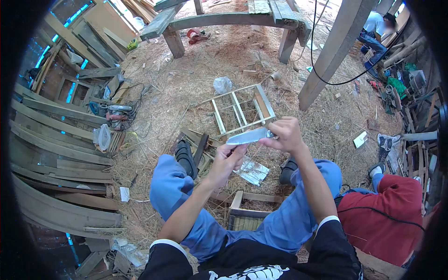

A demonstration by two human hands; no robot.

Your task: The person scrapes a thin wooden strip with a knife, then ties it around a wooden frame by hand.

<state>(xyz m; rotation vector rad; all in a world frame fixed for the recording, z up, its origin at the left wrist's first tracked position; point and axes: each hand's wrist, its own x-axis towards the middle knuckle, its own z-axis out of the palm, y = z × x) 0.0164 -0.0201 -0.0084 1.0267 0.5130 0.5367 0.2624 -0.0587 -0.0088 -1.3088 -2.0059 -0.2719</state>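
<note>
A broad, pale-bladed knife point(247, 136) is held out level above my knees, its blade pointing left. My right hand point(285, 135) is closed around its handle end, where a shiny bit shows by the thumb. Under the blade near its tip, my left hand point(228, 161) pinches the lower edge between thumb and fingers. Just beyond the blade lies a small wooden frame with slats point(238, 109) on the shavings. Below my hands, a silvery flat sheet point(252, 171) rests on the ground between my feet.
A wooden box-like piece point(252, 212) sits between my legs. A circular saw point(119, 116) and stacked boards point(60, 154) line the left. Ahead stands a workbench point(233, 19), with a post point(333, 56) to its right. One person in red point(385, 214) is close right; another point(373, 35) sits farther back.
</note>
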